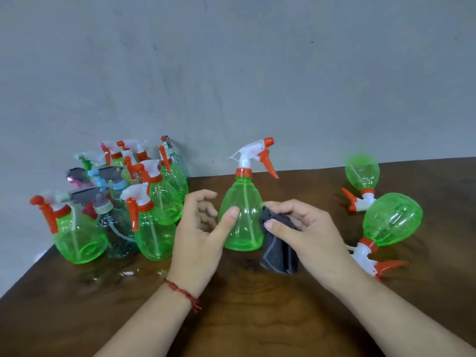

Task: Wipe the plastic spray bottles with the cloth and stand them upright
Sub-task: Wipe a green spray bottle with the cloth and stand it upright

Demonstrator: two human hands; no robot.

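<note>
One upright bottle point(242, 215) stands mid-tabletop point(257, 310), green translucent body, orange collar, white-and-orange trigger head pointing toward 3 o'clock.

Left hand point(198, 228): thumb on the bottle's front wall, fingers curled close at its 9 o'clock flank; contact of those fingers hard to tell. Loose steadying hold.

Right hand point(309, 228): clamped on a dark grey cloth point(278, 243), which is bunched against the bottle's lower wall at 3 o'clock.

Two more green bottles lie on their sides point(391, 220) farther out at 3 o'clock, not yet stood up. A crowd of upright bottles point(154, 202) sits at 9 o'clock, near the wall.

Handling, judged: no liquid visible inside, only the dip tube, so probably very light. Thin plastic, likely gives under a squeeze. Smooth wall, may slide in the fingers. The trigger head makes it top-heavy, so it is easy to knock over while rubbing. Best hold looks like the wide belly, or the orange collar when wiping lower down. Avoid the trigger lever.
</note>
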